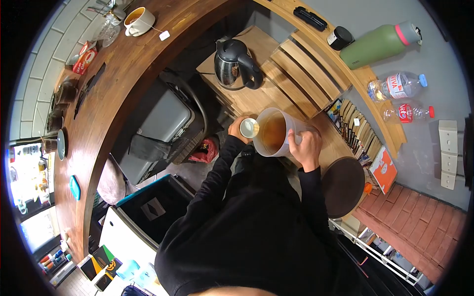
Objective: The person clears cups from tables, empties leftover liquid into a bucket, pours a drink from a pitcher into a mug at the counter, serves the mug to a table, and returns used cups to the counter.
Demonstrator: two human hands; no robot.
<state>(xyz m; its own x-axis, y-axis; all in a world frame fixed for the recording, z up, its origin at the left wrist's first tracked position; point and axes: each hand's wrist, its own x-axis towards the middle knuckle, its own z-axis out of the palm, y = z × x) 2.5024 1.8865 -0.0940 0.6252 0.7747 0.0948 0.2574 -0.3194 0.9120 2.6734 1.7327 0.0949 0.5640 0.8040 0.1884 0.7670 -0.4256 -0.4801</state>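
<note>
In front of my body, my left hand (239,129) is closed around a small white cup (249,128), whose inside faces the camera. My right hand (306,149) grips a large translucent pitcher (284,118) by its right side, with the thumb over the rim. Brown liquid (274,132) shows inside the pitcher. The cup's edge is right beside the pitcher's left rim; whether they touch I cannot tell. Beyond both hands, a black and steel kettle (228,64) stands on a wooden surface (266,44).
A curved wooden counter (133,74) on the left bears a mug (139,22) with a tea tag. On the right shelf are a green bottle (377,47) and two plastic bottles. A row of books (353,128) and a dark round seat (342,187) lie right of my hands.
</note>
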